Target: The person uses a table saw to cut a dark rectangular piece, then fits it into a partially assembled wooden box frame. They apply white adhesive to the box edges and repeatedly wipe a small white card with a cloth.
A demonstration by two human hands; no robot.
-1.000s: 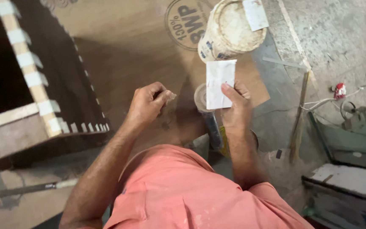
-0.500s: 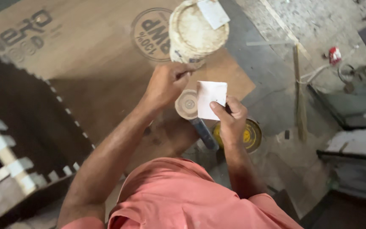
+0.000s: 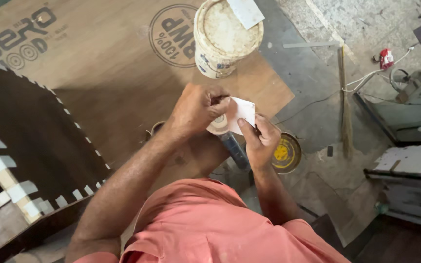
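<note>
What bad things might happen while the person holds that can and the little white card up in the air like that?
The right hand grips both the can and the white card, so the can might slip and spill onto the plywood sheet. The left hand works at the can's top, so fingers may get messy. The yellow lid lies on the floor close by and could be stepped on.

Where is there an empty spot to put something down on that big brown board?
The brown plywood sheet is bare left of the dirty white plastic bucket, up to the dark notched panel. The grey floor right of the bucket is open too. It is crowded near both hands, around the white paper and yellow tin lid.
</note>
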